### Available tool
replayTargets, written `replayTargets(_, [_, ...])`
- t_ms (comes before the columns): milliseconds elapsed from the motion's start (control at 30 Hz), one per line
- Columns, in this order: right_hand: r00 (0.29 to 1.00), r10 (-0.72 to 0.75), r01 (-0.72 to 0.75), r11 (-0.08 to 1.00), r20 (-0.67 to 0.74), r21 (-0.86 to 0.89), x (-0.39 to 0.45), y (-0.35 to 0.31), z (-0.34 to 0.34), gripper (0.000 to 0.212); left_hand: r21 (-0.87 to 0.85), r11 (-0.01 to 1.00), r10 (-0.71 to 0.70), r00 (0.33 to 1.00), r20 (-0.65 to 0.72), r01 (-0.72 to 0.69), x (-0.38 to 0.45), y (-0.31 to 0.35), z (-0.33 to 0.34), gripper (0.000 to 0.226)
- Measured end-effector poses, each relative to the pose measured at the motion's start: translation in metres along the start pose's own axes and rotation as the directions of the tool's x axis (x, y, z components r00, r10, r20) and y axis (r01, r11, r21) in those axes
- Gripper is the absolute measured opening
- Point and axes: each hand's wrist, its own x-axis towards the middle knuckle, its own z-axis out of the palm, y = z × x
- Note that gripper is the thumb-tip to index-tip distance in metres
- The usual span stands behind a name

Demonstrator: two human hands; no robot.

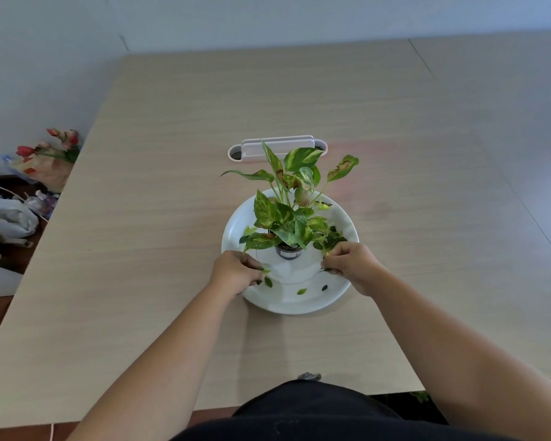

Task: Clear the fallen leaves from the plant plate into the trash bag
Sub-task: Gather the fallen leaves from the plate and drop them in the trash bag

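A white plate (287, 302) sits on the table with a small potted plant (288, 218) standing in it. My left hand (236, 272) lies over the plate's left rim, fingers curled round small green leaves. My right hand (350, 264) is at the plate's right side, pinching a bunch of fallen leaves (330, 243). Loose leaf bits (301, 291) lie on the plate's near part between my hands. No trash bag is clearly seen on the table.
A white cable-port cover (277, 149) is set in the wooden table (159, 192) behind the plant. On the floor at the left lie a wrapped flower bouquet (50, 157) and crumpled white plastic bags (8, 218).
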Motion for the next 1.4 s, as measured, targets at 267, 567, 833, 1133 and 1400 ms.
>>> replayTargets(267, [0.999, 0.046, -0.051, 0.895, 0.021, 0.443, -0.031, 0.032, -0.045, 0.037, -0.268, 0.963, 0.075, 0.973, 0.219, -0.014, -0.028, 0.028, 0.050, 0.015])
replayTargets(567, [0.972, 0.106, 0.043, 0.796, -0.209, 0.604, -0.095, 0.104, -0.126, 0.036, -0.133, 0.990, 0.120, 0.774, 0.622, -0.047, -0.096, 0.065, 0.191, 0.018])
replayTargets(833, [0.779, 0.319, 0.145, 0.746, -0.540, 0.650, -0.176, 0.193, -0.194, 0.024, 0.082, 0.973, 0.070, 0.611, 0.788, -0.217, -0.154, 0.072, 0.304, 0.016])
replayTargets(1133, [0.534, 0.571, 0.069, 0.706, -0.624, 0.705, -0.213, 0.286, -0.243, 0.020, 0.296, 0.878, 0.001, 0.618, 0.786, -0.377, -0.195, 0.041, 0.423, 0.018])
replayTargets(1400, [0.487, 0.648, -0.018, 0.677, -0.585, 0.736, -0.196, 0.324, -0.264, 0.013, 0.406, 0.825, -0.065, 0.649, 0.758, -0.392, -0.193, 0.031, 0.474, 0.005])
